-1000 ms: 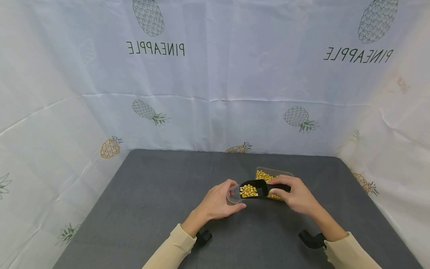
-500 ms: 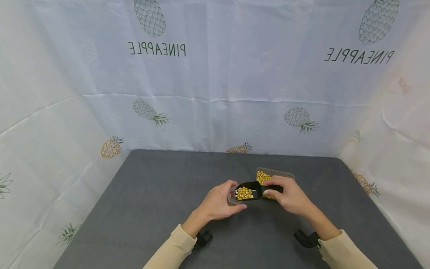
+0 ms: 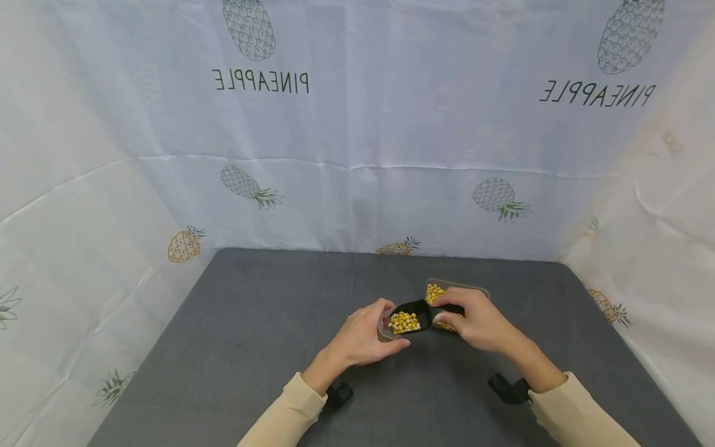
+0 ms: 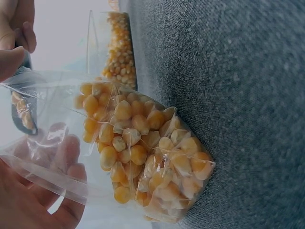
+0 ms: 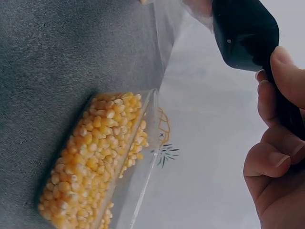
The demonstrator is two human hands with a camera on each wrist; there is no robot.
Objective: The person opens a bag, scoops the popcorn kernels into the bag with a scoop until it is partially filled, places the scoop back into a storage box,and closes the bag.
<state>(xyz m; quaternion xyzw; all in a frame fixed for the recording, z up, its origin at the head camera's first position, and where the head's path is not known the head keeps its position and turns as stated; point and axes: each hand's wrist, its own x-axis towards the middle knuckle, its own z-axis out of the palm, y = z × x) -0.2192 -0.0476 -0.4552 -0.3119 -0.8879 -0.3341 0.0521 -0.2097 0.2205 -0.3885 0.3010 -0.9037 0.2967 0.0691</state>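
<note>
In the head view, my left hand [image 3: 360, 335] holds the mouth of a clear plastic bag [image 4: 143, 157], fingers and thumb spread around its opening. Yellow corn kernels fill the bag's lower part, which rests on the table in the left wrist view. My right hand [image 3: 477, 320] grips the handle of a black scoop [image 3: 423, 311]. Kernels [image 3: 403, 322] lie in the scoop's bowl, whose front end sits over the bag's mouth. From the right wrist, the scoop's underside shows, with the thumb along the handle. Behind my right hand stands a clear rectangular container [image 3: 463, 285] of corn, partly hidden.
The dark grey table [image 3: 268, 310] extends around both hands. A pale curtain [image 3: 357, 124] with pineapple prints hangs along its back and sides. Black wrist mounts [image 3: 508, 390] sit below each forearm.
My right hand has moved left with the scoop, bringing its bowl from the bag's edge to over its mouth. The scoop now tips slightly toward the bag. My left hand stays put.
</note>
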